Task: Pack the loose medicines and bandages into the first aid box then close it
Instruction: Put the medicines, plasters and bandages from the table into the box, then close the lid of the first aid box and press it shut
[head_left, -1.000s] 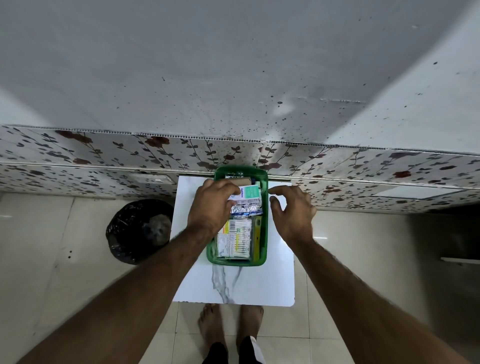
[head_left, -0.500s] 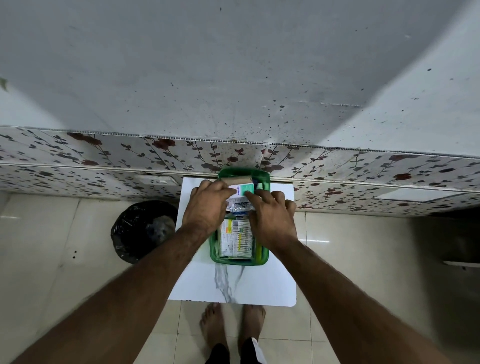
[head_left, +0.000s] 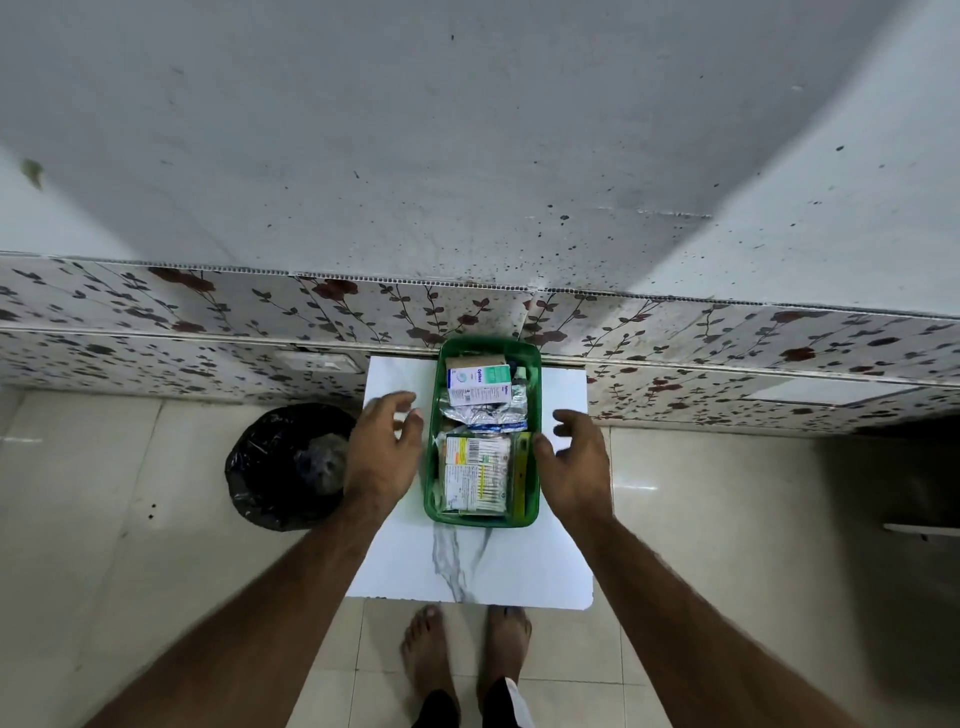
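A green plastic first aid box (head_left: 534, 395) stands open on the small white marble-patterned table (head_left: 467, 566). Inside lie a white and teal medicine carton (head_left: 478, 383), a crumpled silver packet (head_left: 485, 414), a pack of cotton swabs with a printed label (head_left: 475, 474), a brown roll at the far end (head_left: 475, 360) and a yellow-green item along the right wall (head_left: 523, 467). My left hand (head_left: 382, 447) hovers just left of the box, fingers spread, holding nothing. My right hand (head_left: 574, 462) hovers just right of it, fingers apart, thumb near the rim. No lid is in view.
A bin lined with a black bag (head_left: 291, 465) stands on the tiled floor left of the table. A floral-patterned wall panel (head_left: 208, 332) runs right behind the table. My bare feet (head_left: 467, 660) are at the table's near edge.
Both hands have lifted off the packed items and drawn apart to either side of the box. The carton and silver packet now lie uncovered inside.
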